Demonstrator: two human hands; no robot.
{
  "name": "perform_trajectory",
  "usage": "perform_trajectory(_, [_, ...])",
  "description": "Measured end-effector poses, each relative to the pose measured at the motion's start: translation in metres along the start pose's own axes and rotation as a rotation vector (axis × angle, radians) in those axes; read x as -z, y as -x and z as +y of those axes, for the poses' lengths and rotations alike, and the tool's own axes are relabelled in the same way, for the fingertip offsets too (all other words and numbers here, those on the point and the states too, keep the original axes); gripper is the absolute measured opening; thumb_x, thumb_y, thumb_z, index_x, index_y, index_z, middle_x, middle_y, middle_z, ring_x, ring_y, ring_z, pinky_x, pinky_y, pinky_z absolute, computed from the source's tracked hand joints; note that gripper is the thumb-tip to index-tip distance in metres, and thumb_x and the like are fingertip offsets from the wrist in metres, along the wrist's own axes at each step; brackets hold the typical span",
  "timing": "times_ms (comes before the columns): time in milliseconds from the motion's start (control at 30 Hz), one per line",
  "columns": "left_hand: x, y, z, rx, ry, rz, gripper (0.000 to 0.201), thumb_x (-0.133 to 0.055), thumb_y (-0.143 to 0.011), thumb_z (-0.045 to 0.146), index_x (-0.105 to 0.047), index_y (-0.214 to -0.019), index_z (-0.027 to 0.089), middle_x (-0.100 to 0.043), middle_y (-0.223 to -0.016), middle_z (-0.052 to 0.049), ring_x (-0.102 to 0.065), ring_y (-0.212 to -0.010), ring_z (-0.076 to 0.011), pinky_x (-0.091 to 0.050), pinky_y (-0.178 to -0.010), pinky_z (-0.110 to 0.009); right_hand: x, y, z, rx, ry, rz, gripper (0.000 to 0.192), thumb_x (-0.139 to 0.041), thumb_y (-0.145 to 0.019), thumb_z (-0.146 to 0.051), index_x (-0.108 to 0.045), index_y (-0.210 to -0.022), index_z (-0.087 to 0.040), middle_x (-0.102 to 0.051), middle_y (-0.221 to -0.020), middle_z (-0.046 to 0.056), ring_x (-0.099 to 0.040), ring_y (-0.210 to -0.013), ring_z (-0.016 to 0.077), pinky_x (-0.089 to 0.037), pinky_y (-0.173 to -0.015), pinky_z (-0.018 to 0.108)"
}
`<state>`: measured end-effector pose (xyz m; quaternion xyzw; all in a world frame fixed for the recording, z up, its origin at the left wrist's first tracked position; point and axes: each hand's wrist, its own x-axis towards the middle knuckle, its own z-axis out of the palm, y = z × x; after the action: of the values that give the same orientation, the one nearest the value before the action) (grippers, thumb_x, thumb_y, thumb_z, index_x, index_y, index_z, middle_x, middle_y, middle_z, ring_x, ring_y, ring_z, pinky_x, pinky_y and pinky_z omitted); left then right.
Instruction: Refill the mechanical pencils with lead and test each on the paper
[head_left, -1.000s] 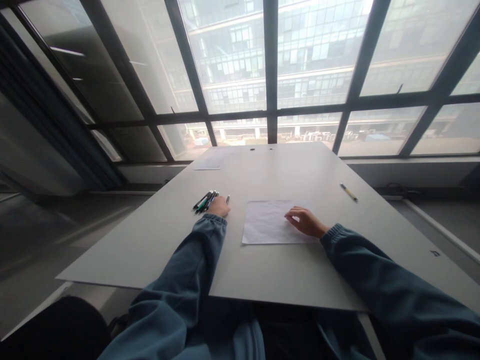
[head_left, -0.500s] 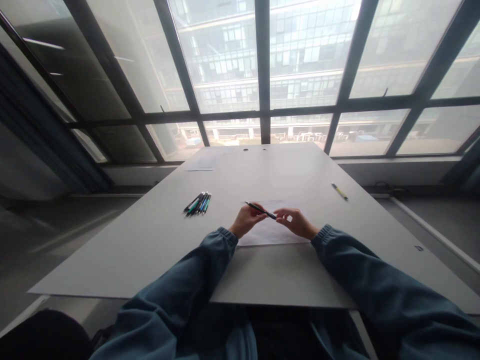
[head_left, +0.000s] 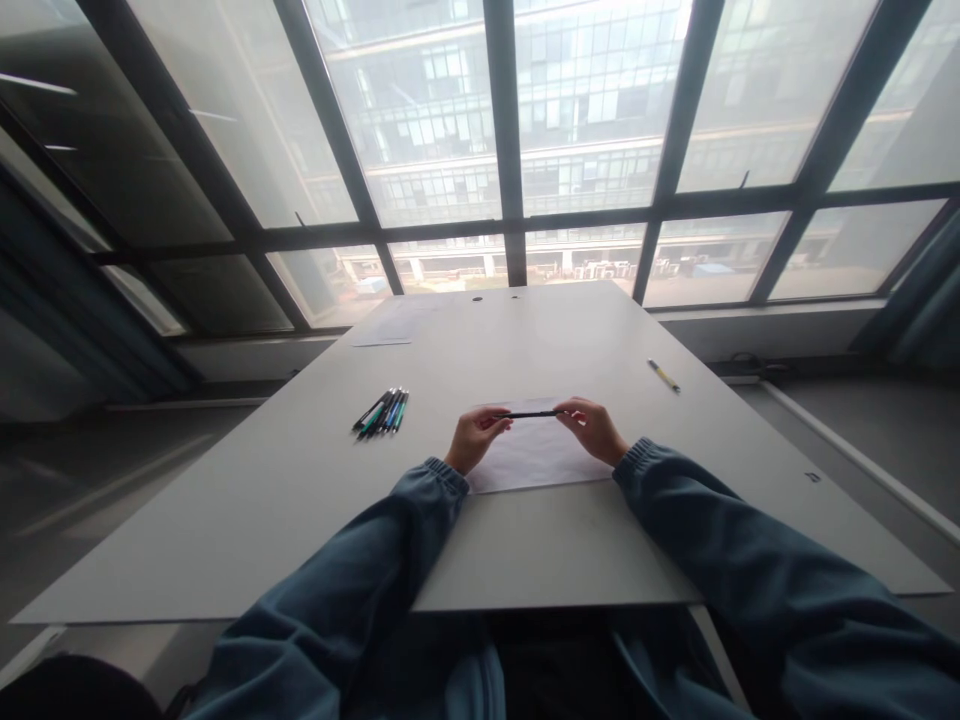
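Observation:
A thin black pen (head_left: 529,414) hangs level above a white sheet of paper (head_left: 534,461) on the grey table (head_left: 315,480). My left hand (head_left: 475,437) pinches the pen's left end and my right hand (head_left: 592,427) pinches its right end. Both hands hover just over the sheet. A small bunch of several pens (head_left: 382,411) lies on the table to the left of my left hand, apart from it.
A yellow pen (head_left: 664,376) lies alone at the right of the table. Another sheet of paper (head_left: 384,330) rests at the far left corner. Large windows rise behind the table's far edge. Blue sleeves cover both my forearms.
My left hand left the pen bunch with one black pen and brought it over the sheet. My right hand rose from the paper and took the pen's other end; the pen now lies level.

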<state>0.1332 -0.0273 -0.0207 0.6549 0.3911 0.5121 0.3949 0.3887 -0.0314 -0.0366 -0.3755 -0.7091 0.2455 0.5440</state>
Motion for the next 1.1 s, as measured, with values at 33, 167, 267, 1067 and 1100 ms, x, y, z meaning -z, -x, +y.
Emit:
perform_trajectory(33, [-0.001, 0.0, -0.002, -0.009, 0.0, 0.007, 0.037, -0.079, -0.074, 0.04, -0.073, -0.097, 0.013, -0.076, -0.082, -0.009, -0.073, -0.075, -0.0211, -0.062, -0.075, -0.036, 0.002, 0.001, 0.0, 0.003, 0.005, 0.0, 0.024, -0.064, -0.088, -0.042, -0.074, -0.091, -0.021, -0.07, -0.088, 0.006, -0.064, -0.079, 0.0189, -0.055, -0.066, 0.031])
perform_trajectory(167, [-0.002, 0.001, -0.006, -0.04, -0.022, 0.043, 0.032, -0.079, -0.073, 0.038, -0.074, -0.093, 0.013, -0.076, -0.083, -0.008, -0.073, -0.077, -0.0214, -0.062, -0.078, -0.037, 0.005, 0.004, 0.003, -0.012, 0.021, 0.016, 0.024, -0.066, -0.087, -0.042, -0.074, -0.09, -0.02, -0.071, -0.087, 0.007, -0.065, -0.078, 0.0195, -0.055, -0.067, 0.033])
perform_trajectory(267, [-0.001, 0.001, -0.008, -0.041, -0.055, 0.081, 0.031, -0.079, -0.074, 0.038, -0.076, -0.093, 0.014, -0.077, -0.083, -0.008, -0.073, -0.077, -0.0219, -0.062, -0.077, -0.037, 0.002, 0.004, 0.007, -0.1, -0.066, 0.065, 0.029, -0.07, -0.083, -0.045, -0.074, -0.095, -0.019, -0.072, -0.079, 0.005, -0.065, -0.069, 0.0186, -0.055, -0.063, 0.033])
perform_trajectory(1067, [0.003, 0.0, -0.004, -0.137, -0.233, 0.159, 0.023, -0.072, -0.082, 0.038, -0.078, -0.093, 0.019, -0.077, -0.093, -0.008, -0.071, -0.085, -0.0215, -0.058, -0.076, -0.033, -0.004, 0.003, 0.005, -0.282, -0.297, 0.241, 0.03, -0.078, -0.072, -0.043, -0.071, -0.084, -0.017, -0.072, -0.075, 0.006, -0.064, -0.064, 0.0171, -0.052, -0.055, 0.03])
perform_trajectory(1100, [0.003, 0.0, -0.004, -0.149, -0.244, 0.154, 0.022, -0.071, -0.082, 0.038, -0.078, -0.093, 0.019, -0.077, -0.093, -0.007, -0.071, -0.086, -0.0213, -0.057, -0.075, -0.033, -0.004, 0.003, 0.005, -0.282, -0.294, 0.238, 0.03, -0.078, -0.072, -0.043, -0.071, -0.084, -0.017, -0.072, -0.075, 0.006, -0.064, -0.064, 0.017, -0.052, -0.055, 0.03])
